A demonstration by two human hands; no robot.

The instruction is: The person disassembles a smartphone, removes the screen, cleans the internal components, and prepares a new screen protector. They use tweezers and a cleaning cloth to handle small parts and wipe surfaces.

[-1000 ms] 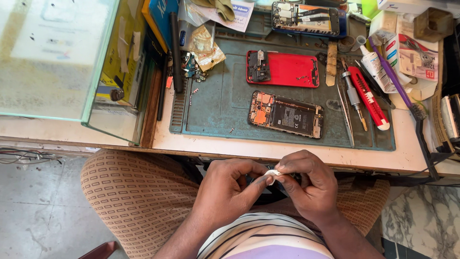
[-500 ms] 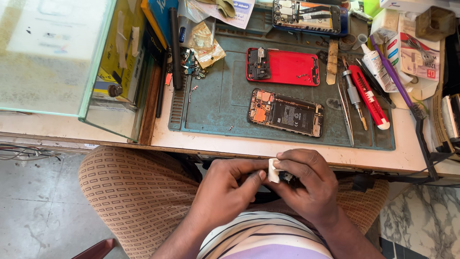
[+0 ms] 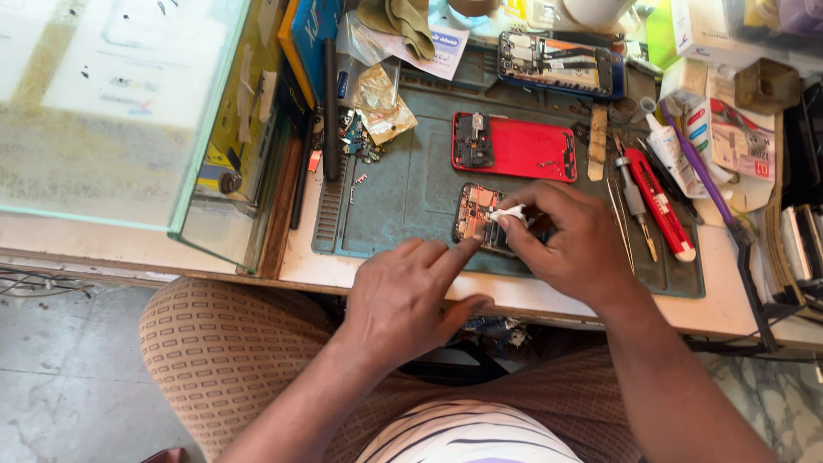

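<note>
Across the surface [image 3: 600,310], pale and worn at its near edge, items are listed by descending size.

Glass case [image 3: 129,111]: far left, its green-edged corner standing over the surface edge.

Work mat [image 3: 403,189]: grey-green, ridged strip along its left side, carrying most of the items below.

Right hand [image 3: 570,244]: over the mat's near middle, thumb and forefinger pinched on a small white scrap [image 3: 512,213]; the other fingers are curled under.

Left hand [image 3: 407,300]: at the near edge of the surface, holding nothing, forefinger stretched out with its tip touching the lower edge of the opened phone [image 3: 477,214].

Red phone back [image 3: 514,146]: flat on the mat, dark camera block at its left end, just beyond the opened phone.

Blue-framed phone [image 3: 557,64]: opened, internals up, at the mat's far edge.

Opened phone: orange and dark internals showing, flat on the mat, right portion hidden under the right hand; the white scrap is held just above its upper right part.

Red-handled tool [image 3: 656,201]: lying lengthwise, right of the hand.

Purple toothbrush [image 3: 699,167]: slanted along the mat's right edge.

Screwdriver [image 3: 633,201] and tweezers [image 3: 619,225]: side by side between the right hand and the red-handled tool.

Loose circuit scraps [image 3: 356,141]: at the mat's far left.
</note>
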